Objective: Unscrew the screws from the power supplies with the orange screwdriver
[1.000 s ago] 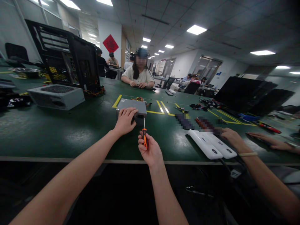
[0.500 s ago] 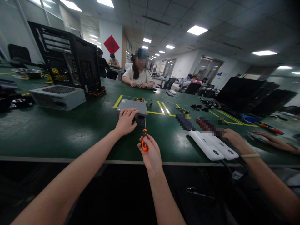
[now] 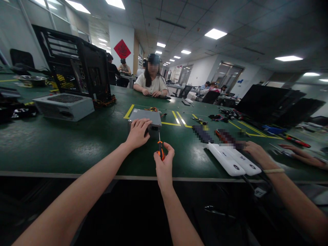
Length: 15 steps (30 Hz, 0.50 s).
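A small grey metal box [image 3: 148, 116], a power supply unit, lies on the green table [image 3: 77, 147] in front of me. My left hand [image 3: 137, 132] rests on its near left corner, fingers curled over the top edge. My right hand [image 3: 163, 163] grips an orange-and-black screwdriver [image 3: 160, 149] by the handle, thumb and fingers closed round it. The thin shaft points away from me, its tip at the near face of the box.
A larger grey unit [image 3: 64, 106] and an open black computer case [image 3: 77, 66] stand at the left. Two white devices [image 3: 232, 160] lie at the right, by a co-worker's hand [image 3: 256, 152]. Another person [image 3: 152, 82] sits across the table. Black cases [image 3: 271, 104] stand far right.
My right hand has turned on the screwdriver handle, its fingers regripping. The screwdriver has shifted slightly right. My left hand stays on the box.
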Each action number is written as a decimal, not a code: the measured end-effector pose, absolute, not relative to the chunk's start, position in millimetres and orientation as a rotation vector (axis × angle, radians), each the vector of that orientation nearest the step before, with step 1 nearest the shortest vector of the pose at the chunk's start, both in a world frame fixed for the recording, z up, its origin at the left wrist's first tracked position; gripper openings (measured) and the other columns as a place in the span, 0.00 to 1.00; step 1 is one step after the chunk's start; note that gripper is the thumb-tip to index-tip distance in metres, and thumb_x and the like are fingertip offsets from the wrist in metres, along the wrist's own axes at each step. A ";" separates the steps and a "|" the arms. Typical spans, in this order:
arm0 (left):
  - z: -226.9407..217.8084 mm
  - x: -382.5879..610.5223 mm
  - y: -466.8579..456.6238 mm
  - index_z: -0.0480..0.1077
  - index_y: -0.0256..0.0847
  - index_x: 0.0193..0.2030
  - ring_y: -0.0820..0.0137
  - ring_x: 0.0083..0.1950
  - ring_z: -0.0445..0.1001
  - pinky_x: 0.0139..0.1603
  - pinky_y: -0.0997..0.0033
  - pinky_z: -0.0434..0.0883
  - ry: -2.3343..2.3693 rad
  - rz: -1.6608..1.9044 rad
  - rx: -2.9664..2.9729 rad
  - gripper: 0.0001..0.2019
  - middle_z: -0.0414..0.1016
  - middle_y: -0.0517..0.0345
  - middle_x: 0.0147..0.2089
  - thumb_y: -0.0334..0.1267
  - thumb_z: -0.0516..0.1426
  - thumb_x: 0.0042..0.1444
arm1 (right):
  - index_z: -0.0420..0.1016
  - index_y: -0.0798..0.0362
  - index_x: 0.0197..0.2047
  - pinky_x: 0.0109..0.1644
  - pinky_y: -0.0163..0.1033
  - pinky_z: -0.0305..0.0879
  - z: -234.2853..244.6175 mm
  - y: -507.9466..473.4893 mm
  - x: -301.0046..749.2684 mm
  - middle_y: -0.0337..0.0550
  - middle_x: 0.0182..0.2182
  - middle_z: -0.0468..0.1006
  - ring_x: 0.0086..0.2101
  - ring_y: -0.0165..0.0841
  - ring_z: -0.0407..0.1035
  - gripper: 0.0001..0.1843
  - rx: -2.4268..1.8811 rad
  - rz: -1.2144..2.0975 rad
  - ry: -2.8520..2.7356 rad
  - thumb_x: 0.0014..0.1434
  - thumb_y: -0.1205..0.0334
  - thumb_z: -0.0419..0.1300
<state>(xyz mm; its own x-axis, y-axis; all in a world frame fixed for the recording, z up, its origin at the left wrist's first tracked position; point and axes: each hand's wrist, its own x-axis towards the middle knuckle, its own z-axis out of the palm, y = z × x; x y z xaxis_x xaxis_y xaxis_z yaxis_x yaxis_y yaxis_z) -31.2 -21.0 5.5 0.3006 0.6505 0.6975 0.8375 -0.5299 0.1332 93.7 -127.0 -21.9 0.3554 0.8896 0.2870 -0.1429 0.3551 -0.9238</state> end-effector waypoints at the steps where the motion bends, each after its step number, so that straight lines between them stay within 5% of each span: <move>1: 5.6 -31.2 -21.1 0.59 0.43 0.57 0.61 0.62 0.57 0.63 0.56 0.47 -1.356 -1.055 -2.316 0.24 0.61 0.52 0.60 0.34 0.50 0.50 | 0.64 0.49 0.46 0.43 0.36 0.64 -20.6 -128.0 94.1 0.44 0.45 0.62 0.40 0.29 0.63 0.19 -0.968 0.748 -1.022 0.49 0.67 0.60; 6: 6.1 -30.8 -21.3 0.59 0.44 0.57 0.60 0.61 0.57 0.63 0.54 0.48 -1.371 -1.053 -2.327 0.26 0.61 0.52 0.60 0.33 0.51 0.49 | 0.68 0.47 0.46 0.54 0.44 0.58 -4.4 -134.0 100.7 0.46 0.47 0.64 0.48 0.34 0.62 0.14 -1.008 0.472 -1.388 0.56 0.66 0.54; 15: 5.4 -31.5 -20.5 0.59 0.44 0.57 0.62 0.61 0.57 0.63 0.57 0.48 -1.358 -1.053 -2.310 0.24 0.62 0.53 0.60 0.33 0.50 0.50 | 0.73 0.48 0.31 0.54 0.45 0.59 9.4 -126.1 127.0 0.44 0.43 0.70 0.46 0.35 0.65 0.07 -0.915 0.415 -1.554 0.58 0.64 0.54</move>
<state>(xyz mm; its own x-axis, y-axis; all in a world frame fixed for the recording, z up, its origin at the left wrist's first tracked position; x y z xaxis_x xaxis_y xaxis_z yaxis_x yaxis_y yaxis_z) -31.5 -20.5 5.4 0.2999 0.6491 0.6991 0.8387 -0.5286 0.1311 127.0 -126.1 9.4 0.0365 0.7453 0.6657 0.3146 0.6237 -0.7155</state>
